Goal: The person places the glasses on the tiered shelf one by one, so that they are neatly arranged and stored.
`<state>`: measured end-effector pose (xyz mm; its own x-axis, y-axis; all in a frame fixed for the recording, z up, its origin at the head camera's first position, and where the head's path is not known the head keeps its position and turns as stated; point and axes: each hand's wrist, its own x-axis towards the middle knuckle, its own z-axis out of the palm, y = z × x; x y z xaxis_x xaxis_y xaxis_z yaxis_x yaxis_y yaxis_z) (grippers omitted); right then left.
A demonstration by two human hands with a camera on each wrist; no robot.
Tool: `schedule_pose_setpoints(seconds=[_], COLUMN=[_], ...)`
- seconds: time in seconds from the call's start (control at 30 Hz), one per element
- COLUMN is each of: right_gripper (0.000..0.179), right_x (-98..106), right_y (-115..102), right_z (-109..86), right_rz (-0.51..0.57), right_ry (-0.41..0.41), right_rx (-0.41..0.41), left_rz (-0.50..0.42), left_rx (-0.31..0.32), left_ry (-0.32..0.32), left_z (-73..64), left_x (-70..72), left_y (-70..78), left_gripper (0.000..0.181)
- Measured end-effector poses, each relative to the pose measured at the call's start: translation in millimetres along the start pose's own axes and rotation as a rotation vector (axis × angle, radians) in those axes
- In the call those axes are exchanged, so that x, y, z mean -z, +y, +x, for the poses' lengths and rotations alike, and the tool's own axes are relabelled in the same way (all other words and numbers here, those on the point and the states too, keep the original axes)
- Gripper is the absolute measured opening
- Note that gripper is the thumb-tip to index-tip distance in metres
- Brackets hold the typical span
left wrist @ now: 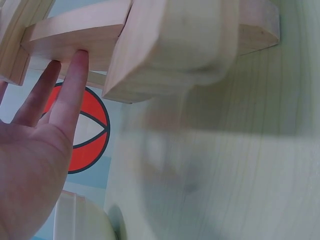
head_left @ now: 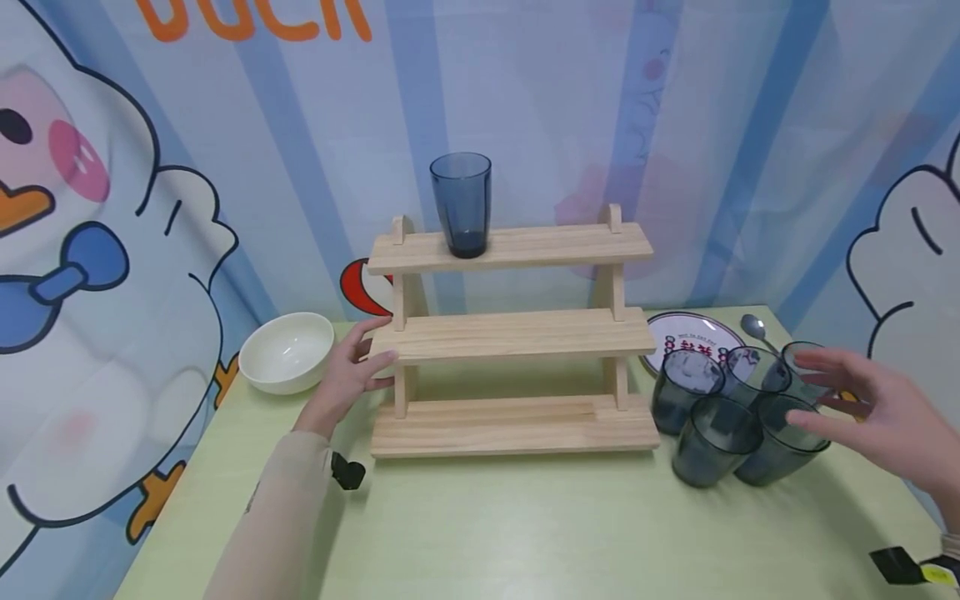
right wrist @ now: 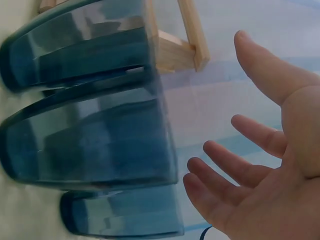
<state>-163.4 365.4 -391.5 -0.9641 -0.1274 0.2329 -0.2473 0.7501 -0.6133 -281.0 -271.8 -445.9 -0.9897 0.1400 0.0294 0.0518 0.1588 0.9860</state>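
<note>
The left hand (head_left: 348,375) touched the left side of the wooden rack (head_left: 517,333), fingers out straight. The right hand (head_left: 888,408) was spread wide just beside 5 dark glasses (head_left: 712,450), right of the rack. The glasses hid part of a plate (head_left: 697,331), and a spoon (head_left: 756,327) lay behind them. 1 more glass (head_left: 461,204) stood on the top shelf (head_left: 555,246). A white bowl (head_left: 287,352) sat near the left hand.

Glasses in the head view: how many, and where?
6. One glass tops the wooden rack; five stand right of it: front-left, front-right, back-left, back-middle, back-right, partly behind the right hand. Any fully hidden glass wouldn't be counted.
</note>
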Motion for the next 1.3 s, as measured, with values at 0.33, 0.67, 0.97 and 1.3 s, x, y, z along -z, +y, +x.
schedule_pose_setpoints(seconds=[0.33, 0.67, 0.97, 1.3], right_gripper=[0.097, 0.096, 0.077, 0.083], right_x=[-17.6, -42.1, -58.1, -69.2], right_y=[15.2, 37.5, 47.3, 51.0], right_z=[-20.9, -32.0, -36.6, -37.7], right_rz=[0.026, 0.113, 0.228, 0.279], right_ry=[-0.051, -0.017, 0.069, 0.111], right_rx=[-0.114, -0.168, -0.165, -0.161], left_rz=[0.001, -0.006, -0.012, -0.001], left_rx=[0.005, 0.015, 0.009, 0.010], left_ry=[0.003, 0.005, 0.006, 0.005], left_z=[-1.3, -1.2, -1.3, -0.9], left_x=[-0.2, -0.6, 1.1, 0.6], left_y=[1.2, 1.8, -0.6, 0.4], left_gripper=[0.064, 0.063, 0.063, 0.064])
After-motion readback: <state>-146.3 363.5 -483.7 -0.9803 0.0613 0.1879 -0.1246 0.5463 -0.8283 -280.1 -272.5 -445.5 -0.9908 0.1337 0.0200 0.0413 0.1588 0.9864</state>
